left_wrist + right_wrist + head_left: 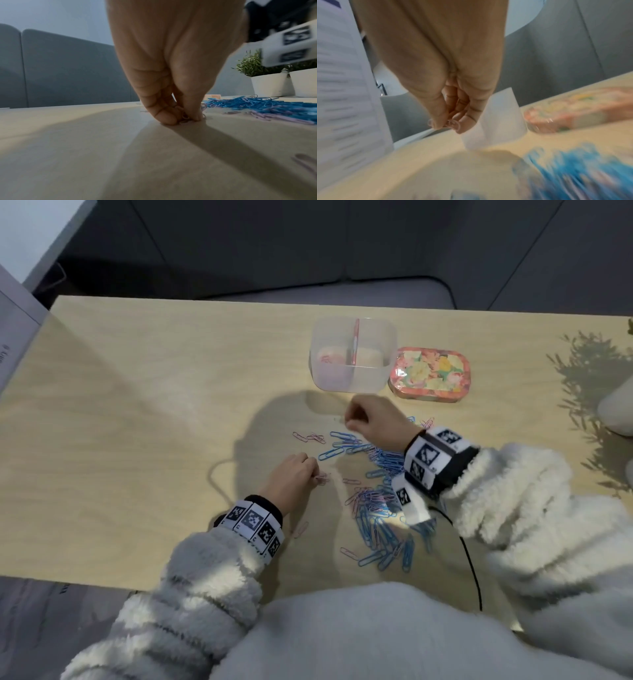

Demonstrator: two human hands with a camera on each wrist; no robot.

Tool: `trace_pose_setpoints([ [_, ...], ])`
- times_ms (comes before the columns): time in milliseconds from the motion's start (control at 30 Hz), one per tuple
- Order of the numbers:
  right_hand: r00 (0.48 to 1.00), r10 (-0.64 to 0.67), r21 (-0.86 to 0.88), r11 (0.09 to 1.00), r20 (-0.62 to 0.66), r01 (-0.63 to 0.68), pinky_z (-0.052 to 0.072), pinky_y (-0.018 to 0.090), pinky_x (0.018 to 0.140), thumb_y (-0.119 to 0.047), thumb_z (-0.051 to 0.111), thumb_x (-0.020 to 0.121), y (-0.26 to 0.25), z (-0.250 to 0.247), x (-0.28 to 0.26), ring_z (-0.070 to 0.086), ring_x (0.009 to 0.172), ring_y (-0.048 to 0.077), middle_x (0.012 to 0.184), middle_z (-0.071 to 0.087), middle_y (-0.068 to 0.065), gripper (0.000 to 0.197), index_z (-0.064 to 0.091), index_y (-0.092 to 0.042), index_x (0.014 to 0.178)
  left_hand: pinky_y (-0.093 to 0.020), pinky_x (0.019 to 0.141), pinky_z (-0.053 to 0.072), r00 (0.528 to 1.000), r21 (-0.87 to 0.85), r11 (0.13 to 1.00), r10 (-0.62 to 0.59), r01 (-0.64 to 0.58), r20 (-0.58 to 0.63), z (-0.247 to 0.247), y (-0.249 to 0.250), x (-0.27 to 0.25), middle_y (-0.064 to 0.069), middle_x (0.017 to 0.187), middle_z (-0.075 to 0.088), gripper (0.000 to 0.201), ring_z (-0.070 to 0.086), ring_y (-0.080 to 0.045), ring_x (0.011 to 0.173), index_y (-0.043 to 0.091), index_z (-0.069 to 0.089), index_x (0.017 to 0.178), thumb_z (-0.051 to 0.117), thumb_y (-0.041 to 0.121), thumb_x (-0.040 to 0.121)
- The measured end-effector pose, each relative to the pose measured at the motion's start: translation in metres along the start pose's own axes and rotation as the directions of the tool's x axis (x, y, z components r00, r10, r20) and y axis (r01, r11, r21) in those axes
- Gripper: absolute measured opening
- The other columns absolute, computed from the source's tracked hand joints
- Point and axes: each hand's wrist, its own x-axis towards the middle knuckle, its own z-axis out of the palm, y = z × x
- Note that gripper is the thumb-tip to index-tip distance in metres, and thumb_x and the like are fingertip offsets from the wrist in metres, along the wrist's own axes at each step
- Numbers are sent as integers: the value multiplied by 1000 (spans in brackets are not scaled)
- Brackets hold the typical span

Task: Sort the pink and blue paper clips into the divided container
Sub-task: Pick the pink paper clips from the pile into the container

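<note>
Head view: clear plastic divided container (352,354) far on light wooden counter (154,405); pile of blue and pink wire paper clips (380,501) near it.
Left wrist: left hand (171,81) pinches pink clips on counter.
Right wrist, blurred: right hand (447,83) apparently pinches pink clip (453,123), lifted.

Divided container (352,378): a translucent, rounded-square tub standing upright on the bench (137,405), split by a central partition; a few pink clips (325,358) lie in its left compartment. Mixed heap of blue and pink paper clips (380,508) spread flat on the bench nearer the person, blue predominating; several stray pink clips (310,437) lie at its left edge. Pink clips (452,123) are pinched in the right hand (373,419); another pink clip (185,119), touching the bench, is pinched by the left hand (291,479).
</note>
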Motion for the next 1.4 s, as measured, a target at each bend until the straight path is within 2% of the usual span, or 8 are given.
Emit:
trace_pose_setpoints([
  [200,979,-17,-21,1000,-201,13,35,10,52,-2,59,83,-28,-46,72,48,68,9,81,55,0,10,58,-11,79,-38,86,35,996,10,1000,1,-2,85,-9,3,9,-21,105,55,17,51,-34,99,-4,53,100,45,9,92],
  [367,955,58,-10,998,-292,-63,33,1,39,2,58,81,-27,-47,107,49,63,11,73,51,-1,12,64,-1,90,-35,80,35,999,-118,993,11,-15,-37,-47,8,31,-24,101,56,14,52,-34,94,-5,53,95,48,8,92],
  [533,944,57,57,998,-325,-40,48,22,71,-1,47,86,-23,-51,106,58,74,16,84,62,8,21,67,-2,89,-39,83,35,950,-147,989,-53,8,-306,-103,16,80,-26,103,57,16,53,-36,97,-4,57,97,51,9,90],
  [667,914,53,186,982,-403,25,47,24,64,-1,43,84,-13,-54,86,58,70,18,76,64,7,23,67,-1,85,-33,80,35,904,-63,998,-37,11,-425,-122,29,118,-21,104,59,15,54,-32,98,0,60,98,53,9,87],
  [933,969,-8,39,999,-248,18,45,25,74,-3,48,87,6,-19,28,60,78,19,86,68,7,23,68,-4,98,-36,79,40,933,119,993,40,3,-359,-109,26,141,-19,100,67,23,55,-32,96,1,65,94,43,0,90],
  [1133,999,29,-228,973,38,-20,41,35,92,-21,63,83,23,33,19,46,114,29,116,53,14,30,60,-7,108,-26,74,35,867,5,992,113,-127,-486,-95,9,95,-14,92,65,21,54,-29,87,5,65,98,47,16,94],
  [1267,998,21,-359,933,60,2,38,38,92,-34,68,79,24,49,17,42,115,29,116,51,13,41,56,-9,109,-37,79,45,964,-4,999,51,-53,-260,-51,-5,64,-10,98,62,18,52,-27,93,9,63,101,52,20,91],
  [1400,997,43,-287,958,62,-24,38,32,78,-15,62,82,24,45,19,53,104,30,105,58,14,15,62,-6,95,-40,83,45,991,17,999,-47,49,-122,-26,-11,51,-8,107,55,19,48,-26,101,13,61,102,58,23,86],
])
